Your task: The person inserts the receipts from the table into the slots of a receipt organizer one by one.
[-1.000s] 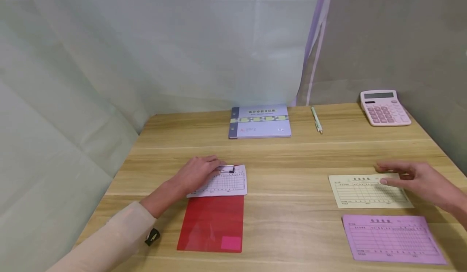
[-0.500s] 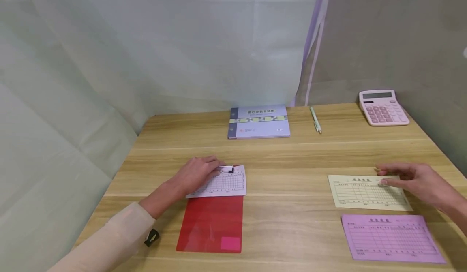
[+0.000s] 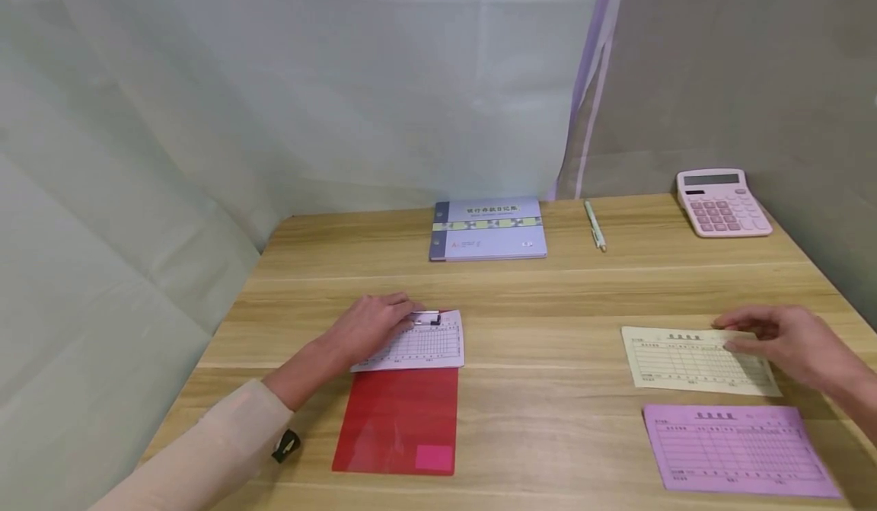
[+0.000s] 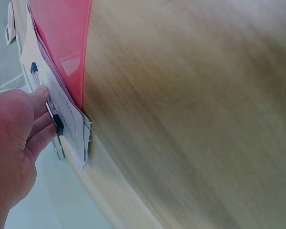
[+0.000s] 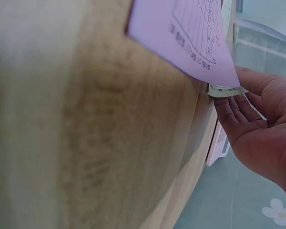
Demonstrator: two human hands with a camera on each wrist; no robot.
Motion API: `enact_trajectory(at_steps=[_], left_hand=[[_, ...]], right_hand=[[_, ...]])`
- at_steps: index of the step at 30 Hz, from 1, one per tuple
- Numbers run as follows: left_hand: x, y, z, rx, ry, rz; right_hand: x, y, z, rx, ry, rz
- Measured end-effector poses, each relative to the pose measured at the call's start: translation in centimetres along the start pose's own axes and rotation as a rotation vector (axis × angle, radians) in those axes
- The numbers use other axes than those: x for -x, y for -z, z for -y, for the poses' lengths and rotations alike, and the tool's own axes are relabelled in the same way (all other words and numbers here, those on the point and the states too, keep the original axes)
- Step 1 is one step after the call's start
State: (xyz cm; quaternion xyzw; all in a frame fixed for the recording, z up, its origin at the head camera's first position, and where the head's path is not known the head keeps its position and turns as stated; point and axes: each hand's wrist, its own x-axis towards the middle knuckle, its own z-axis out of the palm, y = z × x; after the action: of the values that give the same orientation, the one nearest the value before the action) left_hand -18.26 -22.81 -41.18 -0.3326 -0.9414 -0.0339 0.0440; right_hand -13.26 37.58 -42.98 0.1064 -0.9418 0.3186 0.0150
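My left hand [image 3: 373,328] grips the metal clip [image 3: 428,315] at the top of a red clipboard [image 3: 393,419]. The left wrist view shows the thumb on one side of the clip and fingers on the other. Under the clip lies a stack of white printed forms [image 3: 438,349], partly covered by that hand. On the right, my right hand [image 3: 805,343] pinches the upper right edge of a pale yellow receipt form [image 3: 685,362]. Nearer the front lies a purple receipt form [image 3: 740,446], which hides most of the yellow one in the right wrist view.
A blue-grey account book [image 3: 489,241], a pale green pen [image 3: 594,225] and a pink calculator [image 3: 722,202] stand along the back of the wooden table [image 3: 548,419]. A small black clip [image 3: 286,445] lies beside the left forearm. Curtains hang behind.
The yellow form and my right hand have shifted slightly to the right, and the form has turned a little. My left hand stays on the clip.
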Motion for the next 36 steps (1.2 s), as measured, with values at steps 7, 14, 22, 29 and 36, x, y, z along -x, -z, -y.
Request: enact_trajectory(at_steps=[7, 14, 22, 29, 36], left_hand=[[0.0, -0.1, 0.1, -0.006, -0.004, -0.001], [0.0, -0.1, 0.1, -0.011, -0.011, -0.004], [0.0, -0.1, 0.1, -0.009, 0.000, 0.003], [0.0, 0.0, 0.0, -0.011, 0.010, 0.005], [0.0, 0.1, -0.2, -0.002, 0.012, 0.006]], right_hand=[[0.0, 0.7, 0.2, 0.064, -0.066, -0.039], [-0.5, 1.2, 0.5, 0.071, -0.062, -0.046], [-2.4, 2.2, 1.6, 0.054, -0.068, -0.035], [-5.0, 2.2, 5.1, -0.009, -0.051, 0.029], [-8.0, 0.7, 9.9, -0.139, -0.005, 0.121]])
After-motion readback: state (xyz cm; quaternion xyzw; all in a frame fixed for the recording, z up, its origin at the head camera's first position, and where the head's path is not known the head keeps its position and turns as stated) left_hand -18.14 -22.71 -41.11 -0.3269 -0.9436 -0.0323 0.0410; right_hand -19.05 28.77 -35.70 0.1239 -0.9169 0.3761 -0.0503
